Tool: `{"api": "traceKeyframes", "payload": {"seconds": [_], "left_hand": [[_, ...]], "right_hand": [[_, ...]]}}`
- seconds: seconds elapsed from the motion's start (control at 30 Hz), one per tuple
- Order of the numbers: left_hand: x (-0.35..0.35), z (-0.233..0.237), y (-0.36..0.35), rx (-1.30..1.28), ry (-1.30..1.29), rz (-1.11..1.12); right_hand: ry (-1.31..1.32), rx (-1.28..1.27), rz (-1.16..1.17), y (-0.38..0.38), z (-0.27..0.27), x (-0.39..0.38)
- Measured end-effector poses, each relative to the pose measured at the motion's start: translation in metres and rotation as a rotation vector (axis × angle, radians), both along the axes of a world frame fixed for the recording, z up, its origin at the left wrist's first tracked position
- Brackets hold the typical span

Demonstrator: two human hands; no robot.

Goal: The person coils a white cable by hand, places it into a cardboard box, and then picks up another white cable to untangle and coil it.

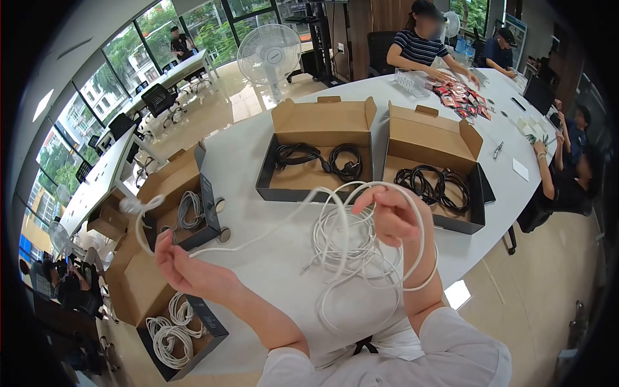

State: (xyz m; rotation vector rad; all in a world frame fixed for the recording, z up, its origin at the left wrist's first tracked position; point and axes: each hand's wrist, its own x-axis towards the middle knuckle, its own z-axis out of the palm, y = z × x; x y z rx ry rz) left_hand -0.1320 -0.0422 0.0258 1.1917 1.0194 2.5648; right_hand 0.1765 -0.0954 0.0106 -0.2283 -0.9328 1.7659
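Observation:
A long white cable [342, 242] lies in loose, tangled loops on the white table in front of me. My right hand [391, 213] is raised above it, fingers curled round the cable, with loops hanging over the wrist. From there the cable runs left to my left hand [180, 267], where it passes by the thumb and fingers. A bundled end of the cable [142, 205] hangs in the air above my left hand. Below that hand, an open box [213, 322] holds coiled white cables [171, 332].
Two open boxes with black cables [314, 193] [474, 222] stand at the back of the table [251, 155]. Another box [209, 187] at left holds a grey cable. People sit along the far side near red packets [461, 100]. A fan [269, 55] stands behind.

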Motion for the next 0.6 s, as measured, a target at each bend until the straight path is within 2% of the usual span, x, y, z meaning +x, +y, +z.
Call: {"api": "traceKeyframes", "payload": {"seconds": [0.13, 0.23, 0.27, 0.37, 0.4, 0.5, 0.53, 0.6], "left_hand": [[-0.009, 0.007, -0.003, 0.135, -0.262, -0.011], [-0.016, 0.007, -0.003, 0.192, -0.338, -0.051], [-0.019, 0.005, -0.001, 0.225, -0.363, -0.158], [-0.024, -0.004, 0.004, 0.287, -0.403, -0.461], [-0.022, -0.004, 0.007, 0.28, -0.396, -0.55], [-0.022, -0.008, 0.01, 0.245, -0.359, -0.815], [-0.016, -0.006, 0.009, 0.211, -0.378, -0.891], [-0.004, -0.001, 0.006, 0.118, -0.387, -0.98]], "right_hand": [[0.092, 0.004, -0.064, 0.001, -0.006, 0.022], [0.174, -0.121, -0.305, 0.008, -0.004, 0.032], [0.103, -0.058, -0.356, 0.011, -0.007, 0.037], [-0.389, 0.013, -0.615, 0.007, -0.009, 0.037], [-0.697, -0.047, -0.711, 0.001, 0.002, 0.028], [-1.371, 0.355, -0.82, -0.011, 0.001, 0.012], [-1.483, 0.279, -0.839, -0.019, 0.011, 0.003], [-1.478, 0.293, -0.985, -0.025, 0.011, -0.002]]}}
